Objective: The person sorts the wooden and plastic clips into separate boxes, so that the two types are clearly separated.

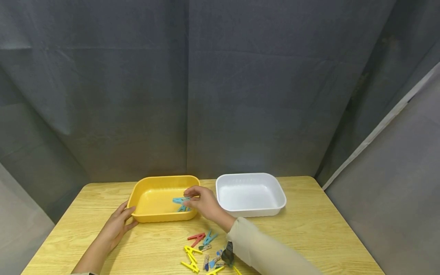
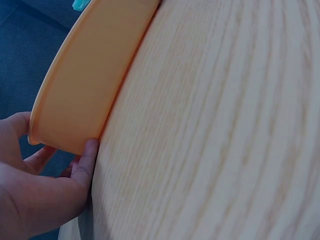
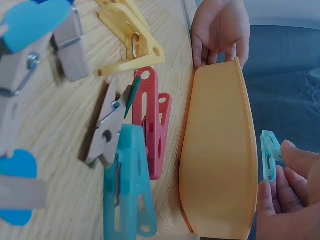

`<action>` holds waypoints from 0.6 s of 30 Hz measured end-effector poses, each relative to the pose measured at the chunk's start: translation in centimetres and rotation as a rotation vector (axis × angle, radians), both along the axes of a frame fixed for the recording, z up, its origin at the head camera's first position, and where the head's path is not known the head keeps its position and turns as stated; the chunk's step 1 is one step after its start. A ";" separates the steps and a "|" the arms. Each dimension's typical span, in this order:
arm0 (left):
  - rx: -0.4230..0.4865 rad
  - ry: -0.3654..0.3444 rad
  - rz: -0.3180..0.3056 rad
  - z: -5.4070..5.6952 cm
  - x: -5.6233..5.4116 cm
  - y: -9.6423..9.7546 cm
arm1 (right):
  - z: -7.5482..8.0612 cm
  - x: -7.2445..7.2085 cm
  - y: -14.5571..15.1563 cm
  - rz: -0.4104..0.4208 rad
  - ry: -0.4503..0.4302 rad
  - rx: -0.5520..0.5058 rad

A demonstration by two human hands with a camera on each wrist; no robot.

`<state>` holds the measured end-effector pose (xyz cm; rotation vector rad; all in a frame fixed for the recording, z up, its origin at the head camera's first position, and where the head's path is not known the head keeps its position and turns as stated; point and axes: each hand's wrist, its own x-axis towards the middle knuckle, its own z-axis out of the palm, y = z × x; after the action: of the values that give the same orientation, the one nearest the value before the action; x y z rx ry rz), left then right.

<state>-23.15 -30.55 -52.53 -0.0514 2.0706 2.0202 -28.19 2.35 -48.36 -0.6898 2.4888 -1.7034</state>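
My left hand (image 1: 116,228) grips the near left corner of a yellow plastic basin (image 1: 161,218), a finger over its rim and others against the outer wall. Above the basin's right side, my right hand (image 1: 205,203) pinches a light blue clothespin (image 1: 178,200) between thumb and fingers. In the right wrist view this clothespin (image 3: 270,155) shows just beyond the rim. Lower down, inside the basin, lies blue clothespin plastic (image 1: 182,208), partly hidden by the right hand.
Right of the yellow basin stands a white basin (image 1: 250,212). Nearer on the wooden table lie a red clothespin (image 1: 197,238), a blue one (image 1: 209,238), several yellow ones (image 1: 191,258) and small wooden ones (image 1: 206,262), partly under the right sleeve (image 1: 268,248). Grey curtains (image 1: 254,95) hang behind.
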 end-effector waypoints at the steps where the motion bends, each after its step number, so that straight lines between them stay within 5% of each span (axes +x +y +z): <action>1: -0.001 0.001 -0.002 0.0 0.0 0.0 | 0.0 0.0 -0.1 0.001 0.000 0.001; 18: -0.001 0.003 -0.003 0.1 0.0 0.1 | 0.2 -0.3 -1.0 -0.025 -0.016 0.007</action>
<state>-23.16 -30.40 -52.42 -0.0459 2.0718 2.0191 -28.51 1.33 -48.19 -0.6441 2.5025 -1.7003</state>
